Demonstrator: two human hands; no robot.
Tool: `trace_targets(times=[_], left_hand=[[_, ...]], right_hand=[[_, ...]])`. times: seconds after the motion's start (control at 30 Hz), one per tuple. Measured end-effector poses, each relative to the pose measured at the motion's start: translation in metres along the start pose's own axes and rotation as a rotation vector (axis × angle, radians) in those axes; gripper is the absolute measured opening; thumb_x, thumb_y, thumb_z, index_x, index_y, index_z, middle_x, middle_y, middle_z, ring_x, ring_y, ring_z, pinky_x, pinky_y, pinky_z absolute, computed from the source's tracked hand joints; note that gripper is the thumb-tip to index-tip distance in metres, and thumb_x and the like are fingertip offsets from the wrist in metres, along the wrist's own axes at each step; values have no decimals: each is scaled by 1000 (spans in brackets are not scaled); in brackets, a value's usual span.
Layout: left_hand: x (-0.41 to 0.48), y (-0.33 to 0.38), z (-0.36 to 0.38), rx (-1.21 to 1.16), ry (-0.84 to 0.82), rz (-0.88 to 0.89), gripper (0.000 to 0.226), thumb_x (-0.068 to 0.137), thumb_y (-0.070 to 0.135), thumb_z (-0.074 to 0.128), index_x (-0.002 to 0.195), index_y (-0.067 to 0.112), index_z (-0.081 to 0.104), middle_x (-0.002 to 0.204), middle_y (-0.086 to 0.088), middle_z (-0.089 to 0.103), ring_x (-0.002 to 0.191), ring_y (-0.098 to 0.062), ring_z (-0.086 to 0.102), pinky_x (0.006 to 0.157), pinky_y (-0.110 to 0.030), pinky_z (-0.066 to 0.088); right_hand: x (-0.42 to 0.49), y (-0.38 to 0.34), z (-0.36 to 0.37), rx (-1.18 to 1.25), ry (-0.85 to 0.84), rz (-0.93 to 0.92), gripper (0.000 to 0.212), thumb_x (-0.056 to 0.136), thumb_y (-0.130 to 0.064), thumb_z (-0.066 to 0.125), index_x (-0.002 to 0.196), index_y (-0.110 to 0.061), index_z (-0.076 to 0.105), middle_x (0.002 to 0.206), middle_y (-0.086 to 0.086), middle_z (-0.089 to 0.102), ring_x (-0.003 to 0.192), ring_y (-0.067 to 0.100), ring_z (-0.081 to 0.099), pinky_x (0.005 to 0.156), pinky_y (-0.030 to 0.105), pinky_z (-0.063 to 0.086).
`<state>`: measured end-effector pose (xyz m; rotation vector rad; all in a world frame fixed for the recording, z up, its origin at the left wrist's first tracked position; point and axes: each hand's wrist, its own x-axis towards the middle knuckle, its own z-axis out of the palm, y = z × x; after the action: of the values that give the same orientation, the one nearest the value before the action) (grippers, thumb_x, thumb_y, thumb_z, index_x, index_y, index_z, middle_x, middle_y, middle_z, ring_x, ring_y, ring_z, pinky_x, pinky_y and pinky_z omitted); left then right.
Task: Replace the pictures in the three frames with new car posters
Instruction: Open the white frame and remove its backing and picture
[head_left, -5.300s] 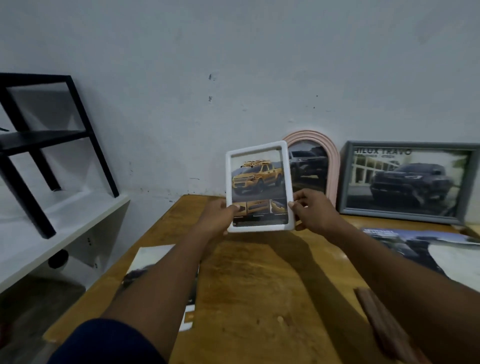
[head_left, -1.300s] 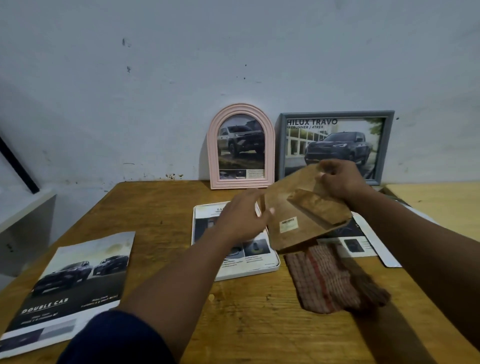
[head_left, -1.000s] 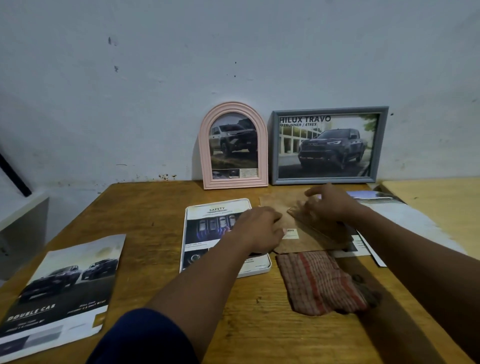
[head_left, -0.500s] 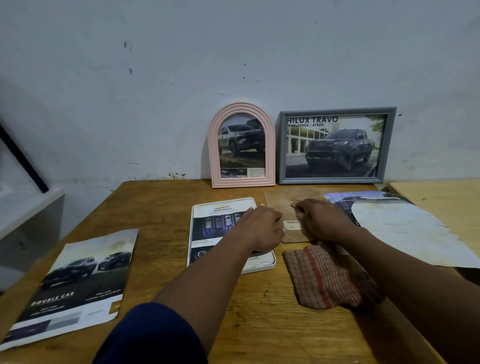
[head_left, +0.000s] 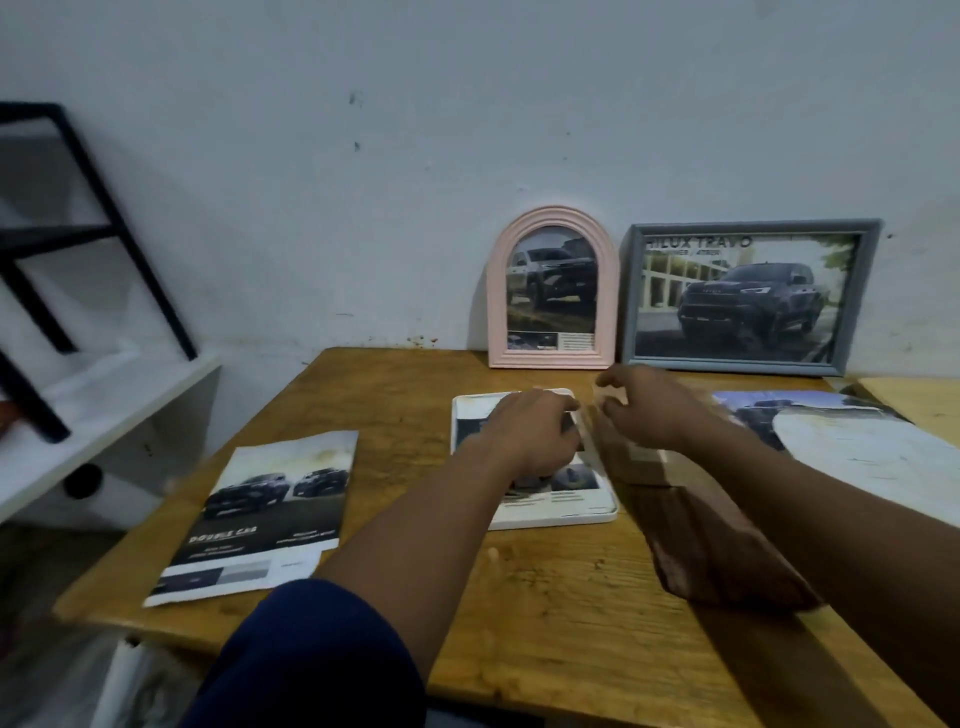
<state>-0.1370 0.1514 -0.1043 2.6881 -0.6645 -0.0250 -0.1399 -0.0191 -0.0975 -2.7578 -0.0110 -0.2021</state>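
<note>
The white frame (head_left: 535, 499) is lying flat on the wooden bench (head_left: 395, 405), face down, with a printed car sheet sitting in its opening. The left hand (head_left: 524, 436) is resting palm down on top of it, covering the upper middle of the sheet, fingers curled loosely; it is pressing rather than gripping, so this grip is lying released on the frame. Just to the right, touching the frame's right edge, the brown backing board (head_left: 639, 457) is lying on the bench. The right hand (head_left: 649, 410) is hovering over the far end of that board, fingers bent and slightly spread; motion blur is hiding the fingertips, and I cannot tell whether this grip is pinching the board or is clear of it.

Nearer the camera, a reddish checked cloth (head_left: 722, 551) is lying beside the frame's lower right corner. A loose car poster (head_left: 260, 514) showing two dark pickups is lying well to the left of the frame, close to the bench's front edge. Other sheets (head_left: 857, 441) are lying at the right, one pale side up over a printed one.

At the back, leaning against the wall, the pink arched frame (head_left: 553, 286) and the grey frame (head_left: 748, 296) are standing side by side, each showing a dark pickup. A white shelf (head_left: 78, 410) carrying a black stand (head_left: 93, 228) is sitting left of the bench.
</note>
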Motion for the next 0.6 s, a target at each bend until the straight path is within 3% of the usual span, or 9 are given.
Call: trace_targets(times=[0.13, 0.33, 0.6], left_hand=[[-37, -56, -32, -35, 82, -185, 50, 98, 38, 61, 146, 28, 51, 147, -3, 55, 128, -27, 54, 102, -45, 49], [-99, -132, -56, -157, 157, -442, 51, 99, 39, 59, 148, 29, 48, 148, -4, 53, 130, -28, 54, 105, -44, 48], [-95, -131, -36, -159, 145, -319, 56, 101, 42, 55, 152, 22, 43, 154, -4, 48, 140, -25, 44, 111, -46, 42]], right_hand=[[7, -75, 16, 108, -1, -132, 33, 95, -31, 61, 125, -19, 62, 126, 3, 64, 111, 21, 59, 94, 41, 51], [2, -159, 59, 30, -113, -229, 37, 92, -41, 59, 125, -23, 58, 133, 5, 57, 122, 28, 51, 102, 48, 43], [9, -108, 61, -128, -114, 14, 55, 89, -52, 59, 133, -20, 49, 138, 8, 53, 128, 30, 44, 105, 52, 35]])
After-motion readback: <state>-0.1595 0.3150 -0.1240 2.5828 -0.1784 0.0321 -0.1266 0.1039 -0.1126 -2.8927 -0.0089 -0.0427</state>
